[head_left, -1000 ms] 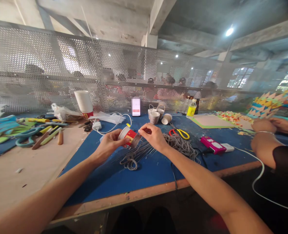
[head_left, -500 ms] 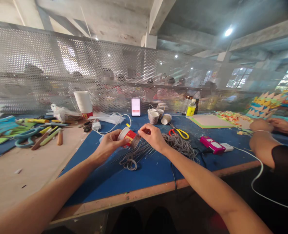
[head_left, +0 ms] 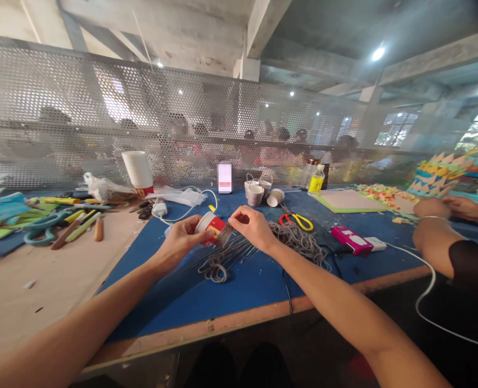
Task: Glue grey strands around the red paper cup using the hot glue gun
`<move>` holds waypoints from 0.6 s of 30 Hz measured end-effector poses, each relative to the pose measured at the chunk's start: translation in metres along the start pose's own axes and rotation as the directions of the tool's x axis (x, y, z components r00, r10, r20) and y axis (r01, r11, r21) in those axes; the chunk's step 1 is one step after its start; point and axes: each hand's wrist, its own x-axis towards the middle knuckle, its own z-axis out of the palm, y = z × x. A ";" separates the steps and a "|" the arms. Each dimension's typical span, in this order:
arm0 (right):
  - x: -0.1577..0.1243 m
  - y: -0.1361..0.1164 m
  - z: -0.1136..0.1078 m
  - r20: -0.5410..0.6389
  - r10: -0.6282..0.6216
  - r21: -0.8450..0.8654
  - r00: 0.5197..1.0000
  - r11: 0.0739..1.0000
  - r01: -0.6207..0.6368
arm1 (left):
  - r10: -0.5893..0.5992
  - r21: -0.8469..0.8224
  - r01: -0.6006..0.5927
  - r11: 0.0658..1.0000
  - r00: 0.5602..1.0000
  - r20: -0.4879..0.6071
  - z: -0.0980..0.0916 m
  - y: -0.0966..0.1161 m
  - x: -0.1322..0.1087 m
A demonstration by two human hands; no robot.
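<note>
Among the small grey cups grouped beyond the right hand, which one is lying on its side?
The rightmost small cup, near the red-and-yellow scissors: it is tipped over, while the other small cups stand upright.

Cup [head_left: 213,226] in left hand [head_left: 181,237], cord [head_left: 303,245] on table [head_left: 174,307], scissors [head_left: 297,220] behind cord, phone [head_left: 224,178] farther back

Workshop: handicraft work is indicated.
Bench [head_left: 161,307]: strewn with scissors [head_left: 47,222], grey cord [head_left: 303,242] and stacked paper cups [head_left: 136,170].
Screen [head_left: 210,91]: perforated metal, through which people [head_left: 281,153] are dimly seen.
Ceiling [head_left: 206,32]: bare concrete, crossed by beams [head_left: 268,24].
</note>
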 end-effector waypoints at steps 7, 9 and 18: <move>0.000 0.000 0.001 -0.001 0.013 0.030 1.000 0.999 -0.013 | -0.005 0.013 0.005 1.000 1.000 0.006 -0.001 -0.003 0.001; 0.000 0.000 0.001 0.004 0.016 0.037 1.000 0.999 -0.016 | -0.008 0.010 0.007 1.000 1.000 0.011 -0.001 -0.004 0.001; 0.000 0.001 0.002 0.022 0.024 0.041 0.999 0.999 -0.025 | -0.011 0.001 0.011 1.000 1.000 0.018 -0.002 -0.007 0.002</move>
